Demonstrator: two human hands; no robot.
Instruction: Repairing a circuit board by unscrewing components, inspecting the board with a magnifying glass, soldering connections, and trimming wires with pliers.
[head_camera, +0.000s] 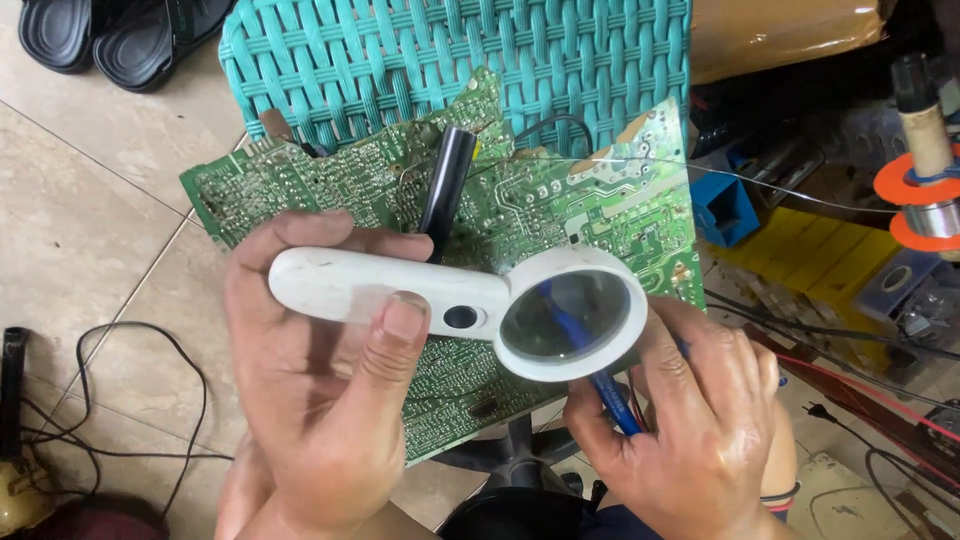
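I hold a white handheld magnifier (450, 305) over a green circuit board (480, 200), its round lens above the board's lower right area. My left hand (320, 400) is closed around the magnifier's handle, thumb on top just beside the dark button, fingers wrapped beneath. My right hand (690, 420) is closed on a blue pen-shaped tool (610, 390), gripped like a pencil; the shaft passes under the lens rim and shows enlarged through the glass. The tip itself lies under the lens, and I cannot tell whether it touches the board.

The magnifier thus sits between my two hands: handle inside the left, lens rim touching or just beside the right hand's knuckles.

Risks, as I judge them:
- The board overhangs whatever carries it and leans against a teal woven chair (450, 60); pressure from the tool could tip or slide it.
- A black cylindrical part (447, 180) stands off the board near its upper middle; a drifting handle could knock it.
- The lens rim may nudge the tool off its spot.

Outward: loose black cables (150, 400) on the tiled floor at left, black sandals (110, 35) at the upper left corner, and a cluttered tool area with orange spools (920, 190) at right.
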